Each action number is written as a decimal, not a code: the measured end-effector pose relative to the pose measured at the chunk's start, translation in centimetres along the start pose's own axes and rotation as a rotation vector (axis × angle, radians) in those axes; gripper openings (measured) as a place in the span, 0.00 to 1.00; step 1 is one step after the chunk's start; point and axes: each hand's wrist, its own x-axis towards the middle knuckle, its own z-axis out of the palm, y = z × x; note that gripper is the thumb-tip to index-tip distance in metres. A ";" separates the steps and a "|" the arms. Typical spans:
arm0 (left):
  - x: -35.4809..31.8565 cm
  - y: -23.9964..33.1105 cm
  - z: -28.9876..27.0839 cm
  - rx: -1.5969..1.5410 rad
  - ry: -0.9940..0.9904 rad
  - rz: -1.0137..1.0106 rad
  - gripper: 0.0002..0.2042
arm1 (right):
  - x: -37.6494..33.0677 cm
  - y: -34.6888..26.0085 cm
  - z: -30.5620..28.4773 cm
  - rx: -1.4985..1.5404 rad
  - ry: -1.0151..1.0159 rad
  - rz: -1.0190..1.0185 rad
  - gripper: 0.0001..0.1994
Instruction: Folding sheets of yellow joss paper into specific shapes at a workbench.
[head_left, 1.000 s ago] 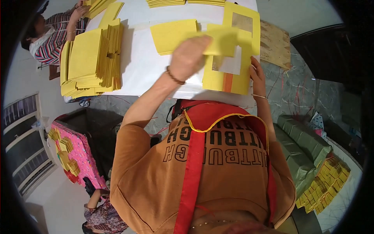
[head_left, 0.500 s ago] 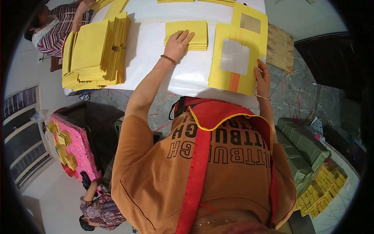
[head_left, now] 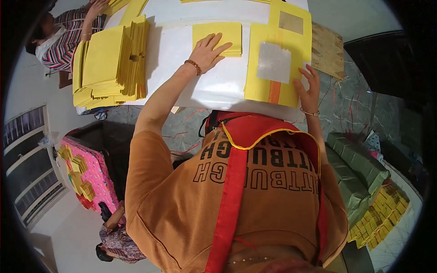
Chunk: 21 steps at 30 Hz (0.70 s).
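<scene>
My left hand [head_left: 209,54] lies with spread fingers on a small yellow folded-paper stack [head_left: 231,31] in the middle of the white table. At the right edge of a larger yellow sheet [head_left: 255,86], my right hand [head_left: 310,87] has its fingers and thumb apart and holds nothing. Its thumb is by the sheet's edge; whether it touches cannot be made out. On that sheet are a grey rectangular patch [head_left: 274,62] and an orange strip [head_left: 274,93]. Another yellow sheet [head_left: 306,41] with a smaller greyish patch overlaps it on the far side.
A tall pile of folded yellow papers [head_left: 104,57] stands at the table's left. Beyond it a person in a striped top [head_left: 75,34] handles yellow paper. A wooden board [head_left: 328,52] lies right of the table. Green wrapped packages [head_left: 353,166] and yellow bundles [head_left: 380,216] sit at lower right.
My left hand has slid slightly left and its fingers have spread on the small stack. The fingers of my right hand have opened out beside the large sheet.
</scene>
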 end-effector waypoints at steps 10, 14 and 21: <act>1.8 -0.4 -3.2 0.021 -0.101 0.127 0.26 | -0.1 -0.9 -0.3 -0.011 -0.178 -0.128 0.12; 2.8 1.4 -5.2 -0.055 0.039 0.146 0.21 | -0.4 -0.5 -0.2 0.039 -0.183 -0.090 0.13; 1.3 11.9 -7.2 -0.402 0.116 0.371 0.13 | -0.3 -0.4 0.1 0.041 -0.186 -0.069 0.13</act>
